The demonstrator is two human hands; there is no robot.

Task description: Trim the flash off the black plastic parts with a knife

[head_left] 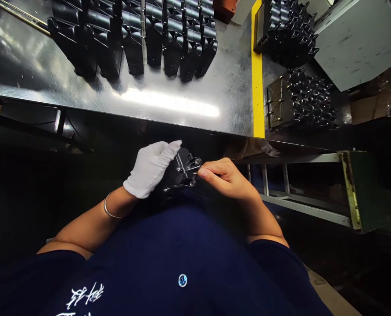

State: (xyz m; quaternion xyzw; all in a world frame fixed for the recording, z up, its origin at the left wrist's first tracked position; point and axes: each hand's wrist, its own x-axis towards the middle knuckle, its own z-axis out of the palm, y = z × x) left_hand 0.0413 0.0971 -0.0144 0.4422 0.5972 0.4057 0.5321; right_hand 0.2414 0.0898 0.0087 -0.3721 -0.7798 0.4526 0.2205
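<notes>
In a white glove, my left hand (151, 169) grips a black molded part (184, 169) from its left side, close in front of my body. The part has round bosses and shiny ribs on the face turned up to me. My bare right hand (226, 177) is closed in a pinch at the part's right edge, thumb against forefinger. Something thin and small seems to stick out from the fingertips toward the part, too small to name. The left fingers behind the part are hidden.
Beyond my hands lies a shiny metal table (149, 96) with rows of similar black parts (154, 39). A yellow strip (257, 87) crosses it. More black parts (310, 98) are stacked at the right, near a grey box (356, 44). A metal frame (307, 210) stands below right.
</notes>
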